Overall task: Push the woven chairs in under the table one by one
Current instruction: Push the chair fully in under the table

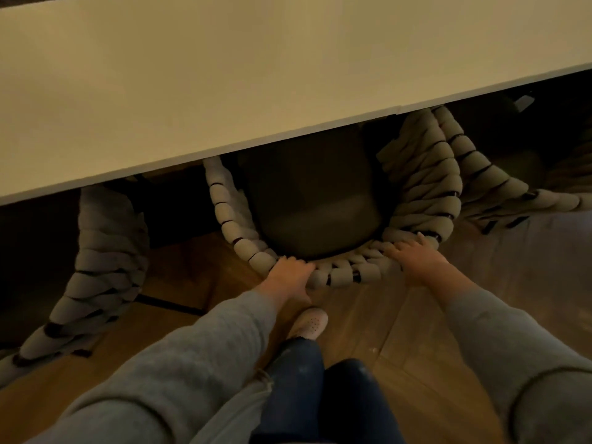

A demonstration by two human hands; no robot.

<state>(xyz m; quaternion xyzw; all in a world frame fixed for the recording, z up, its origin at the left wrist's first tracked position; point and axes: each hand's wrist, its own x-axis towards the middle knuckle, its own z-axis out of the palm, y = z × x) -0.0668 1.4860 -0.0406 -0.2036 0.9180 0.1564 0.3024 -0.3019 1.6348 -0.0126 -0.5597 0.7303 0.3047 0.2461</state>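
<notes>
Left hand [290,274] grips, right hand [416,261] rests on woven chair [229,220] rim.

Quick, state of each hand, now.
Left hand: grips the back rim of the chair.
Right hand: open, fingers flat on the same rim.

Woven chair [320,200] under table [224,75] (neighbours either side)

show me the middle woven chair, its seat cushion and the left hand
woven chair [344,277]: head view, on its curved woven back rim
seat cushion [314,213]: head view, middle of the dark pad
left hand [290,277]: head view, back of the hand
</notes>
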